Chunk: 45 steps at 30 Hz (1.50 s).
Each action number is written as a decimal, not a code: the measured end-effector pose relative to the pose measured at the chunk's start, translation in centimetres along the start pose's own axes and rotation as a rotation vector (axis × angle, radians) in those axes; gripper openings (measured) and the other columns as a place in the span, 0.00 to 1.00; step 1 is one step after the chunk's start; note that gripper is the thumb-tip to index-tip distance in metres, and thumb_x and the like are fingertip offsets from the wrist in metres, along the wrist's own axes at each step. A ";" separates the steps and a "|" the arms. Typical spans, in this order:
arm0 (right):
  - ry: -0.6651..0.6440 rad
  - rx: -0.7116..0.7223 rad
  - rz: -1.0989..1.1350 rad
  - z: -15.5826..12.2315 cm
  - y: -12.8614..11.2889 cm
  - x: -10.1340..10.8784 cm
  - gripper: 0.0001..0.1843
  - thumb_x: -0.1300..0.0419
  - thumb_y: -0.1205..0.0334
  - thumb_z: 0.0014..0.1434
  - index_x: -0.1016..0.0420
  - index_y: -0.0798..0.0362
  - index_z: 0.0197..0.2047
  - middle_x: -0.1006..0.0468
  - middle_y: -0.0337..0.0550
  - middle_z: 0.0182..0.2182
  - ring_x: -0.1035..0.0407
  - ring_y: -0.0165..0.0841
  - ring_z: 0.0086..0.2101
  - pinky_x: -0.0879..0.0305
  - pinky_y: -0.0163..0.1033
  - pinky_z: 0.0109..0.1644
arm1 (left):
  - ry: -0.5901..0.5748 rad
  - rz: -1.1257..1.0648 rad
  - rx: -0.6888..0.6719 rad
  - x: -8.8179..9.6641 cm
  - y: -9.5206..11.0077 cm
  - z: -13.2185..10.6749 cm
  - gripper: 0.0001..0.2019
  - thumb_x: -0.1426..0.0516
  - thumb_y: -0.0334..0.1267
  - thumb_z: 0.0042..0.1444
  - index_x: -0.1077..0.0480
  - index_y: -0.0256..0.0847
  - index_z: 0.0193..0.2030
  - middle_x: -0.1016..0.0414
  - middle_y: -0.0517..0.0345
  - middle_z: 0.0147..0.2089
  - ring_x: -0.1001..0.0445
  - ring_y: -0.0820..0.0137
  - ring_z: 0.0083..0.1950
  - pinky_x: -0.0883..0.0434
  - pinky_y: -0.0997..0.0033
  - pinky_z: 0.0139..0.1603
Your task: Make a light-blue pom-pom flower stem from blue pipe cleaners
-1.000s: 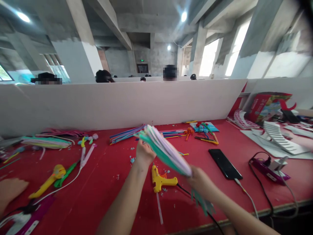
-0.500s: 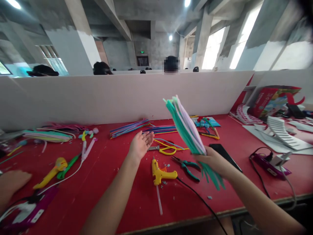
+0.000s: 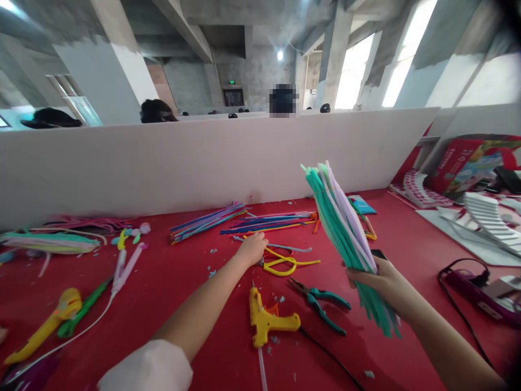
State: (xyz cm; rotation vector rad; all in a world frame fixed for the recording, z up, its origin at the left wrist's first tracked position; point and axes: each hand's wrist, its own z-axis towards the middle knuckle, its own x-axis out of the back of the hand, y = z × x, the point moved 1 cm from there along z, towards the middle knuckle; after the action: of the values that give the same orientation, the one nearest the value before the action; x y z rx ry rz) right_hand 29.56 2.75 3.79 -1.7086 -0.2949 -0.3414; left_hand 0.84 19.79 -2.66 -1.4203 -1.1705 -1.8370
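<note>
My right hand [image 3: 380, 279] is wrapped round a thick bundle of pipe cleaners [image 3: 344, 228], teal green and pale lilac, held tilted above the table. My left hand [image 3: 253, 250] is down near the table's middle with its fingers curled; what lies under the fingertips is hidden. Right beside it are scissors [image 3: 280, 267] with yellow handles, partly covered by the hand, and loose yellow and light blue pipe cleaners [image 3: 295, 248]. Nearer to me lie a yellow glue gun [image 3: 268, 321] with a clear glue stick and teal-handled pliers [image 3: 325, 304].
Behind my left hand lie two piles of coloured pipe cleaners [image 3: 207, 221]. A white partition [image 3: 203, 163] borders the red table [image 3: 163, 282]. At left are a pink-white corded tool [image 3: 126, 269] and a yellow tool [image 3: 44, 326]; at right, a purple power strip [image 3: 472, 293].
My left hand, open with its palm showing before, has turned over and come down by the scissors with fingers curled. The view has shifted; my right hand still holds the bundle.
</note>
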 end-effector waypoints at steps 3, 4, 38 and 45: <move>0.035 -0.071 0.057 0.1 1.0 1.1 0.17 0.39 0.48 0.49 0.28 0.56 0.29 0.27 0.42 0.24 0.32 0.36 0.26 0.36 0.37 0.29 | -0.008 0.163 -0.007 1.0 -1.4 2.2 0.15 0.47 0.40 0.59 0.34 0.38 0.51 0.32 0.49 0.53 0.31 0.64 0.50 0.31 0.55 0.49; 0.058 -0.087 0.076 0.1 1.2 1.4 0.19 0.39 0.47 0.48 0.27 0.57 0.31 0.27 0.42 0.23 0.32 0.36 0.26 0.36 0.37 0.29 | -0.010 0.206 -0.001 1.5 -1.9 3.0 0.15 0.47 0.40 0.59 0.34 0.38 0.51 0.32 0.49 0.53 0.31 0.64 0.50 0.31 0.55 0.49; 0.233 -0.429 0.340 3.3 3.5 1.4 0.28 0.33 0.46 0.35 0.26 0.50 0.39 0.25 0.43 0.22 0.29 0.45 0.22 0.31 0.44 0.22 | -0.220 0.227 -0.152 -1.2 -4.0 14.0 0.16 0.45 0.40 0.57 0.34 0.37 0.52 0.33 0.47 0.54 0.33 0.60 0.53 0.35 0.51 0.53; 0.201 -0.459 0.342 3.6 4.0 1.4 0.29 0.33 0.46 0.33 0.25 0.49 0.40 0.26 0.43 0.21 0.29 0.46 0.22 0.29 0.46 0.24 | -0.181 0.218 -0.102 -0.9 -5.5 15.4 0.15 0.46 0.40 0.59 0.34 0.39 0.51 0.32 0.50 0.52 0.30 0.65 0.48 0.30 0.57 0.47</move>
State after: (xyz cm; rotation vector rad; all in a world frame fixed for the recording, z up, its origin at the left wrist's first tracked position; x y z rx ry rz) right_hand 32.65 5.70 0.14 -2.1126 0.2422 -0.3395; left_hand 4.07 35.75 -4.08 -1.7292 -0.9720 -1.6657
